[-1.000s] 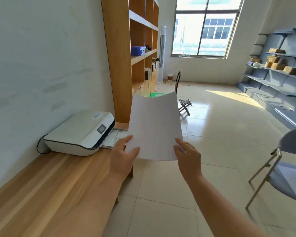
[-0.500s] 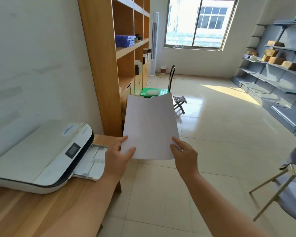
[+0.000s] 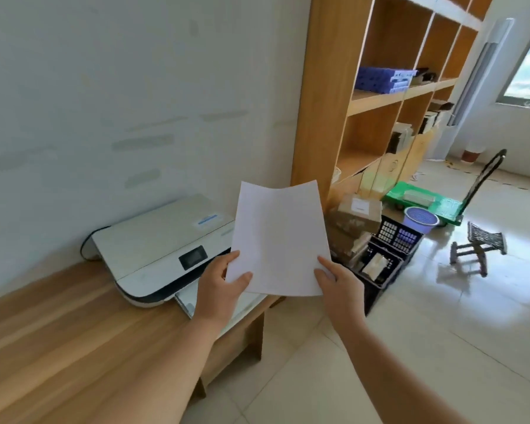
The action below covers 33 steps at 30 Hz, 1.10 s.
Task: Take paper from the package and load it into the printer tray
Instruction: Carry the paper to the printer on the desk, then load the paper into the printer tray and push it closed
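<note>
The wooden desk (image 3: 58, 338) fills the lower left of the view, with both forearms extended above and beside it; the left hand (image 3: 219, 289) is closed on the lower left corner of the paper (image 3: 279, 240), thumb on the near face and fingers behind; the right hand (image 3: 340, 286) is closed on the lower right corner in the same manner; the paper is held in the air, near upright, its top edge slightly curled, in front of the right end of the printer (image 3: 162, 249) and not in contact with it. The printer tray (image 3: 187, 299) projects from the printer front at the desk edge, directly below the left hand and largely hidden by it; its contents cannot be determined. The printer is white with a dark band and a small dark screen; it stands on the desk against the wall. To the right, on the floor, stand black crates (image 3: 389, 255) and a cardboard box (image 3: 355, 212); behind them rises a wooden shelf unit (image 3: 377, 99); further off are a green trolley (image 3: 426, 203), a purple basket (image 3: 419, 220) and a small folding stool (image 3: 478, 249).
</note>
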Each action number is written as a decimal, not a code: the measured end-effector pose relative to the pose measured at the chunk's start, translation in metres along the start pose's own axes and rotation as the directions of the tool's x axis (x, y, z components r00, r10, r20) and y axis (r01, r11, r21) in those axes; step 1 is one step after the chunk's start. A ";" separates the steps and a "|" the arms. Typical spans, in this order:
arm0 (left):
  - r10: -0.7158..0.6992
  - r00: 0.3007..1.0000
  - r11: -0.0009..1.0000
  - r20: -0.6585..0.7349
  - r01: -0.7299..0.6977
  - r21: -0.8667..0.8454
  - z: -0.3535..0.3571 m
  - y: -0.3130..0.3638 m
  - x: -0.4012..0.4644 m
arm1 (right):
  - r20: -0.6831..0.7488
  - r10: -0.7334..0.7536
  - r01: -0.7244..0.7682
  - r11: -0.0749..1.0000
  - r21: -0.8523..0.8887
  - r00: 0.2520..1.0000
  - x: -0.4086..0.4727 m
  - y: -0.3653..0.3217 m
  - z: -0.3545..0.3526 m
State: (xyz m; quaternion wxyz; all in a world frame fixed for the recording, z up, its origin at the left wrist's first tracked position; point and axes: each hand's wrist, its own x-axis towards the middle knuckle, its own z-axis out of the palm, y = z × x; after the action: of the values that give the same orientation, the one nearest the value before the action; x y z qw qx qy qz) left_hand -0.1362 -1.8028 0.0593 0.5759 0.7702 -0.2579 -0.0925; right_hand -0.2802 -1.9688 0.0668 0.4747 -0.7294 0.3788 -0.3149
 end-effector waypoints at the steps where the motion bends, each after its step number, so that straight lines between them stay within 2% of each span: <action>1: -0.012 0.999 1.000 -0.049 0.013 0.014 0.001 0.002 0.002 | 0.044 -0.007 0.007 1.000 -0.007 0.999 0.013 0.000 0.003; 9: -0.103 0.918 0.992 -0.382 0.121 0.024 -0.011 -0.004 0.039 | 0.294 -0.007 -0.017 0.997 0.081 0.956 0.093 -0.015 0.078; 13: -0.174 0.879 0.983 -0.445 0.178 -0.034 -0.016 -0.025 0.063 | 0.422 -0.065 0.080 0.997 -0.018 0.904 0.124 -0.020 0.112; 17: -0.232 0.840 0.971 -0.490 0.229 -0.067 -0.017 -0.038 0.079 | 0.478 -0.016 0.029 0.999 -0.018 0.878 0.152 -0.019 0.135; 19: -0.262 0.814 0.962 -0.519 0.260 -0.079 -0.018 -0.043 0.081 | 0.556 -0.017 0.054 0.997 -0.050 0.831 0.158 -0.018 0.146; 27: -0.410 0.642 0.898 -0.647 0.409 -0.163 0.002 -0.047 0.072 | 0.732 -0.021 0.060 0.998 -0.028 0.682 0.182 -0.001 0.175; 33: -0.473 0.513 0.859 -0.716 0.451 -0.244 0.030 -0.043 0.064 | 0.789 -0.009 0.017 1.000 -0.002 0.614 0.193 0.003 0.170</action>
State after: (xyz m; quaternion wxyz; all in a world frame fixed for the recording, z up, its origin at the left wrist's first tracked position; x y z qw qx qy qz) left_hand -0.0829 -1.8513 0.0197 0.5938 0.7691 0.2210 0.0834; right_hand -0.0421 -2.0570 0.0233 0.5872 -0.7984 0.1282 0.0358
